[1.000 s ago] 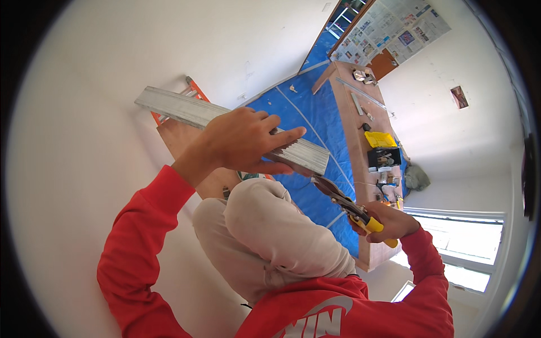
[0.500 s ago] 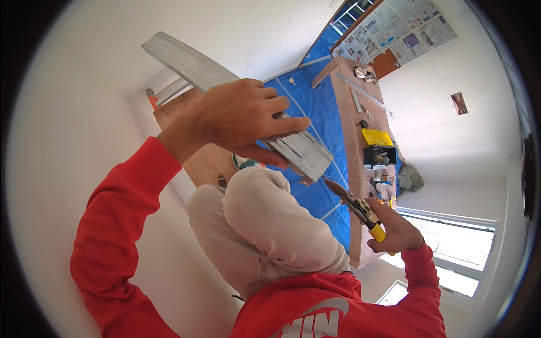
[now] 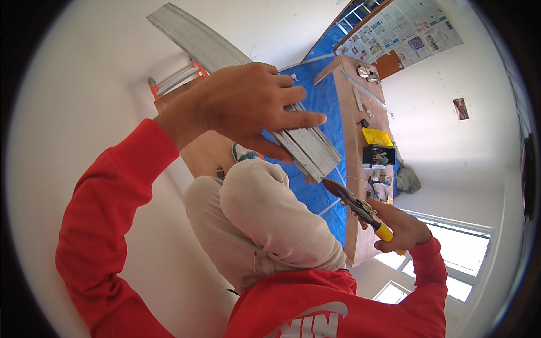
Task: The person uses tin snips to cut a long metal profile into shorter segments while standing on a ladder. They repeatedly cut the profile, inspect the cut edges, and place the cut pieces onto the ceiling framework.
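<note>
My left hand (image 3: 245, 104) grips a long grey ridged strip (image 3: 197, 36), fingers over its top and thumb beneath. The strip looks like a metal profile and slants from the upper left down to its near end above my knee. In my right hand (image 3: 401, 224) is a pair of tin snips (image 3: 360, 207) with dark blades and yellow handles. The blade tips are right by the strip's near end; whether they touch it I cannot tell. My fingers partly cover the handles.
A long wooden bench (image 3: 349, 121) at the right carries a yellow tray (image 3: 376, 137), a black toolbox (image 3: 372, 155) and loose tools. Blue sheeting (image 3: 315, 93) covers the floor. An orange-and-grey ladder (image 3: 176, 79) is at the left, beside a brown board (image 3: 197, 160). My bent knees (image 3: 253, 197) are below the strip.
The strip and my left hand have shifted slightly up and to the right. The snips have moved a little lower, and their blade tips are closer to the strip's end.
</note>
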{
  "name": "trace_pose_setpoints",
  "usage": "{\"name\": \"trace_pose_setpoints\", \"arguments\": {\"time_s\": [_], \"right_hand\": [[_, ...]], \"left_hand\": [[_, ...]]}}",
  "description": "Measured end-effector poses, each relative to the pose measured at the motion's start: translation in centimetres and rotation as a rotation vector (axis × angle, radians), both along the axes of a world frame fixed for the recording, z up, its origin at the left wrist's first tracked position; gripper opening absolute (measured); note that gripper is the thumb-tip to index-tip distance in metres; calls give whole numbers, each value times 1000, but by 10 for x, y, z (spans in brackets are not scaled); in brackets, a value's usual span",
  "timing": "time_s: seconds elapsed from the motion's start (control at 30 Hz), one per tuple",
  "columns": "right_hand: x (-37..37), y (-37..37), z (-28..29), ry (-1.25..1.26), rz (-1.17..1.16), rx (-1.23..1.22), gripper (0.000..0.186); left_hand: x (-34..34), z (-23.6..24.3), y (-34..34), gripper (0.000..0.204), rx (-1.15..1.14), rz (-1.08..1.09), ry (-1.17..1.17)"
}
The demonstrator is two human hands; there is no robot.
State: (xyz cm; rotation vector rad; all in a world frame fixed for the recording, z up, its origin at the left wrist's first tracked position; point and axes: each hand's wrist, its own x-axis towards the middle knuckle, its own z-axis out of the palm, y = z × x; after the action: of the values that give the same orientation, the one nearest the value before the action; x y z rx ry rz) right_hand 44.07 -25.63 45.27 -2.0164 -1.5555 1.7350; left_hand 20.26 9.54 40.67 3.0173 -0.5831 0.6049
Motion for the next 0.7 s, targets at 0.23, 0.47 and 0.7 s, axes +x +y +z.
{"name": "trace_pose_setpoints", "arguments": {"time_s": [0.23,0.47,0.7], "right_hand": [[-2,12,7,-62,65,-103,85],[-5,20,10,-68,66,-193,84],[-5,22,1,15,109,-244,74]], "left_hand": [[3,-5,-7,82,27,-26,-64],[2,-9,-5,79,46,-52,-83],[1,-11,-6,64,65,-125,-78]]}}
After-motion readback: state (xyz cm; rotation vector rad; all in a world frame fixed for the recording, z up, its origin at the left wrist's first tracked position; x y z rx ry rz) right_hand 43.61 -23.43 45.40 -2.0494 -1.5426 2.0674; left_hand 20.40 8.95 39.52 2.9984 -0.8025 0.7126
